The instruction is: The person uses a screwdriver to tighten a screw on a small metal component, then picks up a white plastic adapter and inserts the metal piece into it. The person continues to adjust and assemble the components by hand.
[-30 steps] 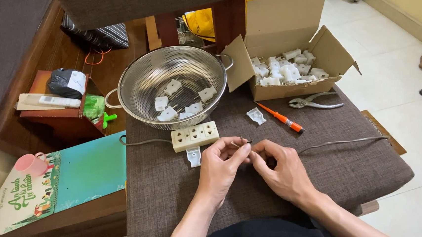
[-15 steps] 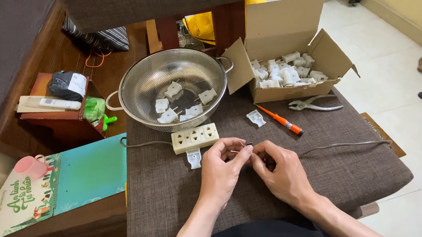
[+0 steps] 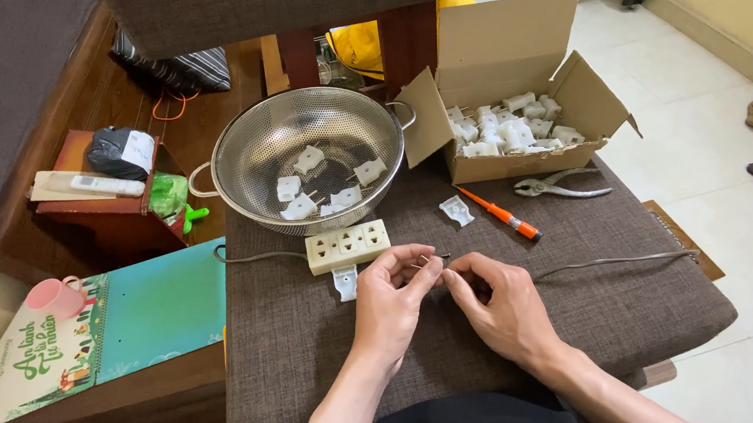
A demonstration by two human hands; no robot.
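Two hands are working one grey cable end over the brown cushion: your left hand and right hand are pinching the grey cable tips between fingertips, near the cream power strip. Risk: fine strands are likely splaying or slipping from so light a pinch; the loose plug cover could be getting nudged off the edge.

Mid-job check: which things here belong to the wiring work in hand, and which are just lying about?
In the job: left hand, right hand, wire, socket strip, plug half, screwdriver, pliers, box of plugs, colander.

Lying about: pink cup, teal board, remote.
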